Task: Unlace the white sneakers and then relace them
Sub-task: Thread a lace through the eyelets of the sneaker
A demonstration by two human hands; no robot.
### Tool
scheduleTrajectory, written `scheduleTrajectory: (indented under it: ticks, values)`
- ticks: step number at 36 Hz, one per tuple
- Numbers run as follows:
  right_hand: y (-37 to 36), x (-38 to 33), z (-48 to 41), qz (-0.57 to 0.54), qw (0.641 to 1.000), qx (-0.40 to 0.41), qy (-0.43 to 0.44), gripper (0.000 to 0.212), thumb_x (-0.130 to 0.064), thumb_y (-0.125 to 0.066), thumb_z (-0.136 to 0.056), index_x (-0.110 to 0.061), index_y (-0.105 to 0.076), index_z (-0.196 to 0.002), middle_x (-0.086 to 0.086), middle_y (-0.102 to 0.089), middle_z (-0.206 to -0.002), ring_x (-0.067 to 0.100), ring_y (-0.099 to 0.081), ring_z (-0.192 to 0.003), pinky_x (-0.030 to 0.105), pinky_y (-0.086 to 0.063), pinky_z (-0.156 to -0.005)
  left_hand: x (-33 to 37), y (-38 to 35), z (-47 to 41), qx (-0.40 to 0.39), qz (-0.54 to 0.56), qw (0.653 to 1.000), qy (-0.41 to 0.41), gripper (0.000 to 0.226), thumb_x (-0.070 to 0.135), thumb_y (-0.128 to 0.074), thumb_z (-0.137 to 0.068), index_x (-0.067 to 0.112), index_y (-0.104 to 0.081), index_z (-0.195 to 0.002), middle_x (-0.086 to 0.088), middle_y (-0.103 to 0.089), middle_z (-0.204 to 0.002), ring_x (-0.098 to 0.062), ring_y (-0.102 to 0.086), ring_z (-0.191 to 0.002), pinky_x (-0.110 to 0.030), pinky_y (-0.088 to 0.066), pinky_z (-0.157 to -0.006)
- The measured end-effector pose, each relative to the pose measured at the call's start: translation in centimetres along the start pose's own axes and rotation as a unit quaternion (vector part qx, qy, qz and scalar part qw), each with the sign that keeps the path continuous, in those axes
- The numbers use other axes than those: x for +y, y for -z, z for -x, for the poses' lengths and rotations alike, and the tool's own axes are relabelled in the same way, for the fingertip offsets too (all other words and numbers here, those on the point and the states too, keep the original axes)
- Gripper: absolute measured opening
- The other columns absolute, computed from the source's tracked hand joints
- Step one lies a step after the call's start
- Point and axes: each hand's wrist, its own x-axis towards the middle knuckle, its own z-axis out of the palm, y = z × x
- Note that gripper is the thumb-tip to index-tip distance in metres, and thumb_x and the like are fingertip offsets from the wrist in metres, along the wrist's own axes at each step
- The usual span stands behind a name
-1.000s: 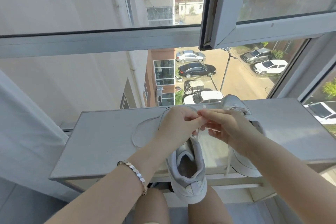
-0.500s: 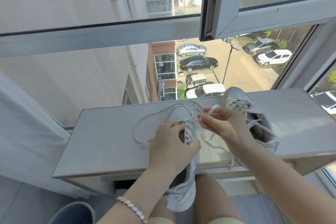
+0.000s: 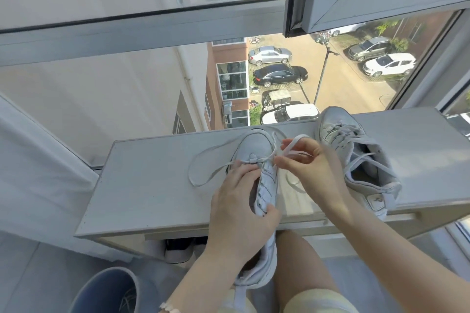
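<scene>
Left hand [image 3: 239, 207]: lower centre of the frame; fingers and thumb curled round the upper of the centre sneaker, gripping it by the eyelet row.
Right hand [image 3: 311, 169]: just right of centre; thumb and forefinger pinch the lace, the other fingers loosely bent.
Centre sneaker [image 3: 255, 148]: white; toe resting on the tabletop and pointing at the window, heel hanging past the near edge over the person's lap. Most eyelets show no lace; it passes only through the pair nearest the toe.
Lace [image 3: 296, 138]: white, flat. One end arches over the right hand's fingers; the other lies in a wide loop on the tabletop to the left of the toe.
Second sneaker [image 3: 339, 132]: right of centre on the tabletop, just beside the right hand, toe to the window, laced, with slack strands across its opening.
Tabletop [image 3: 152, 185]: pale grey slab set against the window.
Window [image 3: 142, 30]: upper half of the frame; parked cars far below.
Blue bin [image 3: 109, 292]: lower left, on the floor.
Bracelet [image 3: 169, 309]: on the left wrist, at the bottom edge.
</scene>
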Motion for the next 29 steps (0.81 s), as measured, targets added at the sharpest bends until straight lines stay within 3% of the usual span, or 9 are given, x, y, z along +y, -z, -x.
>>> scheduleTrajectory:
  ticks: [2,6,11,19,23,29]
  values:
    - [0.3,-0.1,0.0,0.015,1.000,0.010,0.009,0.010,0.002,-0.074,-0.073,0.002,-0.068,-0.081,-0.005,-0.069,-0.086,-0.001,-0.065,-0.063,0.007,-0.046,-0.057,0.0,-0.1,0.2,0.002,0.003,1.000,-0.003,0.062,0.033,-0.050,-0.068,0.027,-0.050,-0.129,0.030,-0.036,-0.126,0.004,-0.025,-0.135,-0.036,-0.030,-0.112]
    - [0.2,-0.1,-0.1,-0.003,1.000,-0.005,-0.012,0.005,0.002,-0.072,-0.076,0.004,-0.068,-0.074,0.003,-0.070,-0.077,0.008,-0.068,-0.066,0.016,-0.054,-0.064,0.0,-0.1,0.2,-0.003,0.016,1.000,-0.003,0.061,0.032,-0.050,-0.069,0.024,-0.049,-0.130,0.029,-0.036,-0.127,0.006,-0.020,-0.136,-0.034,-0.028,-0.113]
    - [-0.3,-0.3,-0.2,0.002,0.999,-0.032,-0.015,0.011,0.002,-0.065,-0.083,0.012,-0.062,-0.086,0.004,-0.064,-0.073,-0.001,-0.062,-0.056,0.015,-0.051,-0.055,0.0,-0.1,0.1,-0.004,0.020,1.000,0.005,0.063,0.032,-0.049,-0.070,0.024,-0.048,-0.132,0.026,-0.036,-0.129,0.009,-0.016,-0.136,-0.027,-0.025,-0.114]
    - [-0.3,-0.5,-0.9,0.109,0.993,-0.040,0.038,0.009,-0.001,-0.068,-0.081,0.007,-0.066,-0.081,-0.004,-0.067,-0.073,0.000,-0.064,-0.059,0.014,-0.053,-0.055,-0.1,-0.3,0.0,0.000,0.011,1.000,-0.004,0.056,0.019,-0.060,-0.079,0.023,-0.047,-0.133,0.023,-0.038,-0.132,0.011,-0.012,-0.136,-0.021,-0.025,-0.111]
    - [-0.3,-0.7,-1.4,0.120,0.988,-0.086,0.043,0.003,0.002,-0.066,-0.082,0.002,-0.065,-0.080,0.002,-0.066,-0.070,0.000,-0.061,-0.056,0.013,-0.052,-0.059,-0.1,-0.3,0.0,0.008,0.014,1.000,0.001,0.064,0.032,-0.048,-0.069,0.024,-0.048,-0.132,0.024,-0.038,-0.133,0.010,-0.013,-0.136,-0.021,-0.025,-0.110]
    - [-0.1,-1.5,-3.0,0.154,0.970,-0.188,0.018,0.008,0.006,-0.062,-0.083,-0.002,-0.062,-0.081,0.004,-0.061,-0.066,-0.001,-0.058,-0.051,0.013,-0.051,-0.057,0.0,-0.2,0.1,0.007,0.000,1.000,0.002,0.065,0.033,-0.047,-0.068,0.025,-0.047,-0.133,0.030,-0.033,-0.127,0.011,-0.011,-0.136,-0.019,-0.022,-0.108]
